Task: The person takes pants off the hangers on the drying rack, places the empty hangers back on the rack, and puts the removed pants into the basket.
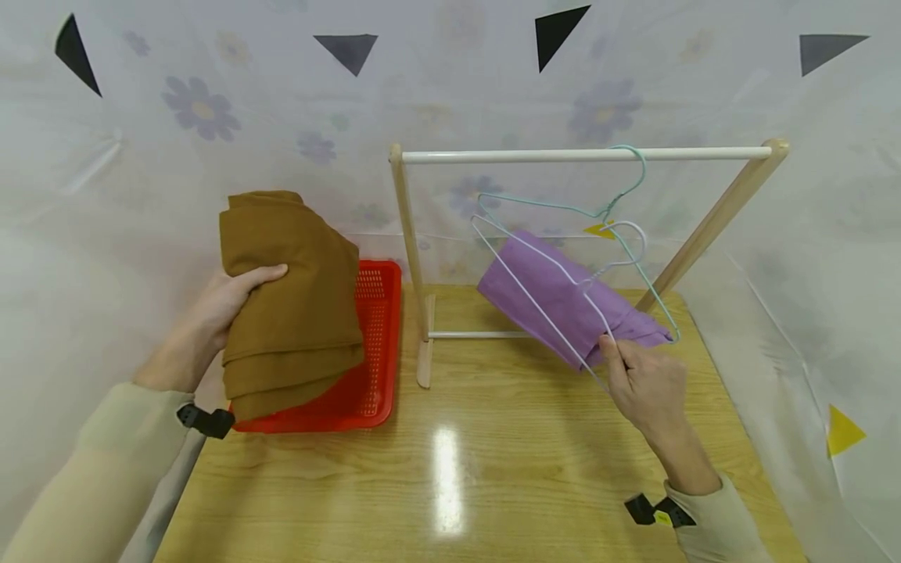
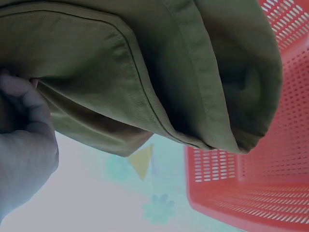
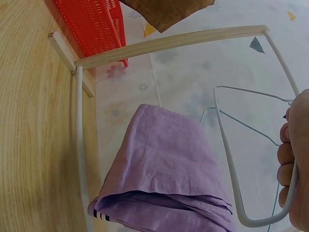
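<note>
A thick folded brown cloth (image 1: 296, 305) with stitched hems is gripped by my left hand (image 1: 220, 303), thumb on top and the other fingers mostly hidden beneath. It is held above a red basket (image 1: 383, 344). My right hand (image 1: 651, 383) grips a lower corner of a pale wire hanger (image 3: 229, 150), which carries nothing and is off the rail. Behind it, a teal hanger (image 1: 543, 204) is hooked over the rack's white rail (image 1: 493, 157). A purple folded cloth (image 1: 545, 293) hangs at the teal hanger; the contact between them is mostly hidden.
The small wooden rack (image 1: 409, 242) stands on a wood-grain table (image 1: 521, 469), right of the basket. A pale flowered sheet (image 1: 450, 78) with dark and yellow triangles encloses the back and sides.
</note>
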Demonstrator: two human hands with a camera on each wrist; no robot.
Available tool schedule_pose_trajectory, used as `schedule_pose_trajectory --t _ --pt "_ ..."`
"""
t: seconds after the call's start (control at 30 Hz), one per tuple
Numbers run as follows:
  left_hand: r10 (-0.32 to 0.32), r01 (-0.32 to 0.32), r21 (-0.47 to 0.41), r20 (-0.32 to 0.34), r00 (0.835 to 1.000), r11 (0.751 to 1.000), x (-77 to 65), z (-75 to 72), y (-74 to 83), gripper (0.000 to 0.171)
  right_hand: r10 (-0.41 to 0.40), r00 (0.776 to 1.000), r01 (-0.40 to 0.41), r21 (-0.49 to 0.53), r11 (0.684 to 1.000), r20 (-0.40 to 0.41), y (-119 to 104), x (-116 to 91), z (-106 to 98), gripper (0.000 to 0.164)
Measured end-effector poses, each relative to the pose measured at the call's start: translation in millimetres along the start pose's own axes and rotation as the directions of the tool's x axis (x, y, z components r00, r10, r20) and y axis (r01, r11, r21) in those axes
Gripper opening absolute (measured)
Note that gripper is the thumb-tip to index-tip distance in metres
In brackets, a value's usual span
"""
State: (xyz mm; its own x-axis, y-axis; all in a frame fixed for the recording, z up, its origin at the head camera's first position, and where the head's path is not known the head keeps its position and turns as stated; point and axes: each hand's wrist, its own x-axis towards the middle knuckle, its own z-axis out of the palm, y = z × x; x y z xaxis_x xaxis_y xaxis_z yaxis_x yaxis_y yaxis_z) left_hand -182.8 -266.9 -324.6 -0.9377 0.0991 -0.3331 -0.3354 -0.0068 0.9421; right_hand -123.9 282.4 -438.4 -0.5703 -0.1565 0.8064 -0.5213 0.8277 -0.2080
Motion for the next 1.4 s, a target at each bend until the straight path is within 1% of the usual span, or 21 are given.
schedule_pose_trajectory --t 0.07,0.2,0.4,0.6,0.77,0.87,0.97,1.0,1.13,1.2,1.33,1.4 --pt "-0.031 0.032 0.02 -0.013 0.999 0.999 5.5 -0.4 -3.3 0.037 0.0 1.0 0.0 0.001 1.0 0.0 0.0 -0.6 0.1 0.068" --pt "-0.059 0.06 0.061 -0.019 0.998 0.996 16.6 0.8 -11.8 0.038 0.003 1.0 -0.003 0.008 1.0 0.004 0.1 -1.5 0.3 0.068" --pt "-0.082 0.082 0.052 -0.005 0.997 0.995 30.0 6.1 -25.5 0.035 0.009 1.0 -0.009 0.002 1.0 0.004 0.4 -2.3 -0.1 0.067" --pt "-0.11 0.11 0.113 -0.008 0.994 0.988 43.1 10.2 -39.8 0.04 0.01 1.0 -0.01 0.002 1.0 0.006 -0.4 -3.3 0.4 0.068" --pt "-0.13 0.129 0.105 0.004 0.991 0.986 53.4 11.5 -53.5 0.046 0.009 1.0 -0.009 -0.006 1.0 0.003 -0.7 -3.0 1.5 0.068" --pt "-0.147 0.147 0.127 -0.008 0.989 0.981 57.1 11.3 -60.4 0.051 0.006 1.0 -0.006 -0.012 1.0 0.002 -0.6 -2.9 2.1 0.068" --pt "-0.164 0.166 0.15 -0.026 0.986 0.975 59.2 9.3 -66.0 0.052 0.004 1.0 -0.004 -0.013 1.0 0.003 -0.7 -3.2 2.6 0.067" --pt "-0.167 0.168 0.157 -0.025 0.986 0.973 59.7 8.2 -67.4 0.056 0.004 1.0 -0.004 -0.012 1.0 0.004 -0.8 -3.3 2.7 0.067" --pt "-0.184 0.182 0.184 -0.009 0.983 0.966 61.8 0.1 -71.4 0.08 0.003 1.0 -0.003 -0.01 1.0 0.006 -1.1 -3.6 3.1 0.067" --pt "-0.195 0.19 0.212 0.0 0.981 0.959 63.3 -4.6 -72.6 0.09 0.003 1.0 -0.003 -0.009 1.0 0.006 -1.1 -3.5 3.3 0.067" --pt "-0.191 0.187 0.272 -0.012 0.981 0.944 67.1 -14.6 -76.0 0.091 0.004 1.0 -0.004 -0.006 1.0 0.006 -0.9 -3.5 4.0 0.067" --pt "-0.174 0.172 0.308 -0.02 0.985 0.936 69.4 -19.9 -78.6 0.09 0.007 1.0 -0.007 -0.009 1.0 0.005 -0.8 -3.3 4.6 0.067"
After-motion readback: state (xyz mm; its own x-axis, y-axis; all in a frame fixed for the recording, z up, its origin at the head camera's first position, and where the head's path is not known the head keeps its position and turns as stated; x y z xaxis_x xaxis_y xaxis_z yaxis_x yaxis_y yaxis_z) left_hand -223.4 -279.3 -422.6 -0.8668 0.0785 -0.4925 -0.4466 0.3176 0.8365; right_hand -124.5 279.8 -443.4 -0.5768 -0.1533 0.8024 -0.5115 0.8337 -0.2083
